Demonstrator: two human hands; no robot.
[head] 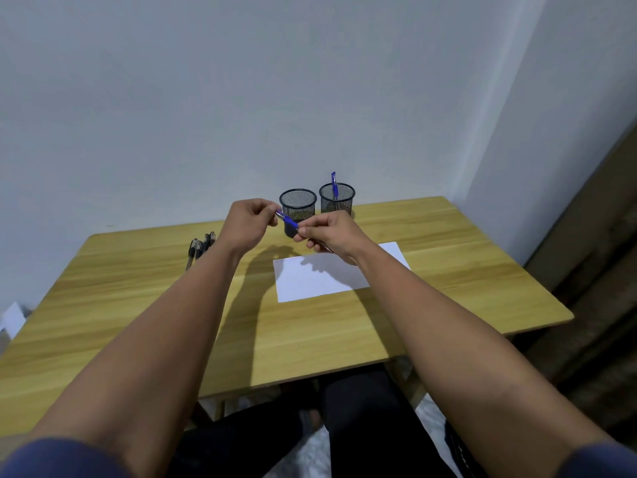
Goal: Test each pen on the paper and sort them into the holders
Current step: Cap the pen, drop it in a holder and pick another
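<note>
A person sits at a wooden table (138,305) with both forearms stretched out over it. The left hand (246,224) and the right hand (327,236) are raised above the tabletop and together hold one blue pen (287,220): the left hand's fingers are curled around its upper-left end, and the right hand pinches the other end between thumb and fingertips, with the clear barrel running back under the right palm. The pen lies tilted, in front of the two black mesh holders. The left holder (298,205) stands near the far edge of the table, and whether anything is in it cannot be told. The right holder (337,201) stands just beside it and has one blue pen (333,184) standing upright inside. A white sheet of paper (320,281) lies flat on the table below the right hand. A small group of dark-capped pens (201,246) lies on the table to the left, beside the left forearm.
</note>
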